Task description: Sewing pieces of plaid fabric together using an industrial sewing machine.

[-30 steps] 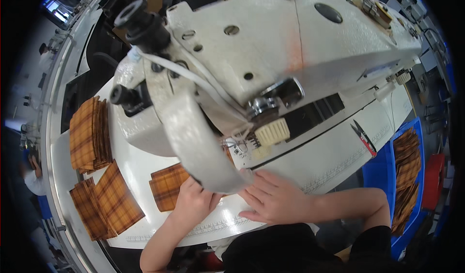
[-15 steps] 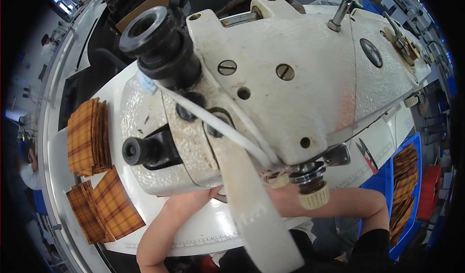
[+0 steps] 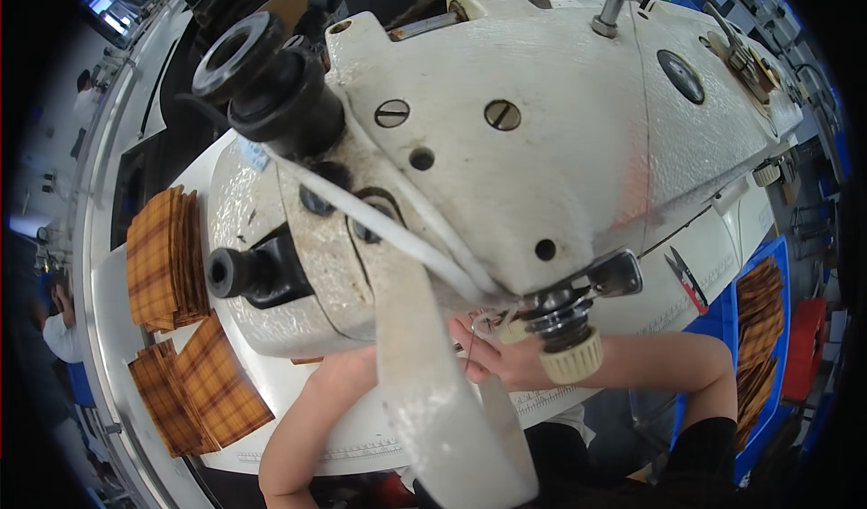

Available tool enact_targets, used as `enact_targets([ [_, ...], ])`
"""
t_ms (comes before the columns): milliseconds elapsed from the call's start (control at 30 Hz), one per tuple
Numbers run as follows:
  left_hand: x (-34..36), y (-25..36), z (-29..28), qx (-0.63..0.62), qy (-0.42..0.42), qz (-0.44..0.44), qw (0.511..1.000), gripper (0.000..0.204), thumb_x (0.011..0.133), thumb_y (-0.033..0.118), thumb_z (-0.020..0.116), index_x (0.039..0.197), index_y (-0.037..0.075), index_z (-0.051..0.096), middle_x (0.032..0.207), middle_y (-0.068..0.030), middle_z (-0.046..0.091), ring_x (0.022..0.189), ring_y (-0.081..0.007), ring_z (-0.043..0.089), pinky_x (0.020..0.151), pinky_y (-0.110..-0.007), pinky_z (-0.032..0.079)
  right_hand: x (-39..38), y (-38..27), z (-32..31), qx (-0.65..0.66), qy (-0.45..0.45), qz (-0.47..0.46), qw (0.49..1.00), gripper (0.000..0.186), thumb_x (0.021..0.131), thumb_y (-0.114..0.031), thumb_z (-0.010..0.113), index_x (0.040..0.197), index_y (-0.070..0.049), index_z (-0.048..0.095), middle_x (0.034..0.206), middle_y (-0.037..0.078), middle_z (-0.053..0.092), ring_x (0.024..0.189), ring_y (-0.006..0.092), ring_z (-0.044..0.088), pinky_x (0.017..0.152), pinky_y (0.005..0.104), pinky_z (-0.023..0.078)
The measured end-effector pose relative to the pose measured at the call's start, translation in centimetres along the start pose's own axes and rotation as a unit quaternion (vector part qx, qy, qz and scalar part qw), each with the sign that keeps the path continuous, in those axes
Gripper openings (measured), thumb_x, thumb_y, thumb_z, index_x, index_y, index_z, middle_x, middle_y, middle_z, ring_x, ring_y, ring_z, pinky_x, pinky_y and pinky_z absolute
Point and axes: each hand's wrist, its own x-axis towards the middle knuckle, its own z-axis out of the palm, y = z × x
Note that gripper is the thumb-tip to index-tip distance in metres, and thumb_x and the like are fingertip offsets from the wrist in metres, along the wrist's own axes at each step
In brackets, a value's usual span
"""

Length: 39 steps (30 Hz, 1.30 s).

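A large off-white sewing machine head (image 3: 506,184) fills the middle of the view and hides much of the work area. My left hand (image 3: 361,366) reaches under its left end; the fingers are hidden behind the machine, so its grip does not show. Beside the thread tension knob (image 3: 571,357), my right hand (image 3: 492,357) is partly seen, fingers slightly apart and pointing left, with no held thing visible. A pale curved lever (image 3: 442,401) covers the space between my hands. A sliver of orange-brown fabric (image 3: 307,360) shows at the machine's lower left edge.
Stacked orange plaid fabric pieces (image 3: 163,261) lie at left, with more plaid pieces (image 3: 217,387) nearer me. Red-handled thread snips (image 3: 686,281) rest on the white table (image 3: 361,446). At right, a blue bin (image 3: 775,419) holds plaid pieces. Another person (image 3: 61,324) sits far left.
The machine appears shifted slightly left and up in view. My right hand's fingers now show beside the tension knob, where they were hidden before. The fabric stacks stay put.
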Motion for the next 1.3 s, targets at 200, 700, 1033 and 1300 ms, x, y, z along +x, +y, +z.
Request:
enact_targets([
  [200,0.9,0.4,-1.4,-0.237,0.007,-0.149,0.960,0.019,0.088,0.010,0.072,0.106,0.009,0.071,0.093,-0.0027,0.065,0.079,-0.0170,0.063,0.069,-0.032,0.050,0.1,0.1,-0.1,0.006,0.013,0.005,1.000,0.033,0.086,-0.031,0.066,0.068,-0.004,0.060,0.073,0.016,0.065,0.098,0.0334,0.061,0.100,0.0438,0.044],
  [700,2.4,2.2,-4.0,-0.140,-0.003,-0.085,0.987,0.021,0.086,0.006,0.068,0.106,0.004,0.069,0.096,-0.0056,0.066,0.088,-0.0222,0.065,0.082,-0.036,0.053,0.2,1.1,-0.6,0.028,0.037,0.011,0.999,0.026,0.080,-0.026,0.066,0.077,0.000,0.066,0.094,0.015,0.064,0.104,0.0287,0.056,0.094,0.0404,0.046],
  [1033,0.1,-2.1,-0.8,-0.077,0.008,-0.132,0.988,0.014,0.086,0.007,0.065,0.099,0.008,0.066,0.094,-0.0064,0.065,0.086,-0.0223,0.064,0.074,-0.035,0.054,0.3,2.9,1.5,0.040,-0.025,0.082,0.996,0.028,0.069,-0.027,0.071,0.081,-0.002,0.067,0.094,0.009,0.056,0.098,0.0246,0.054,0.089,0.0384,0.046],
  [1300,-0.5,-2.9,-0.4,-0.091,-0.006,-0.123,0.988,0.008,0.085,0.008,0.063,0.093,0.011,0.064,0.090,-0.0072,0.064,0.084,-0.0227,0.064,0.067,-0.035,0.054,0.5,2.6,-0.7,0.008,0.009,0.057,0.998,0.032,0.071,-0.027,0.070,0.084,0.002,0.067,0.096,0.010,0.058,0.097,0.0244,0.054,0.084,0.0379,0.046],
])
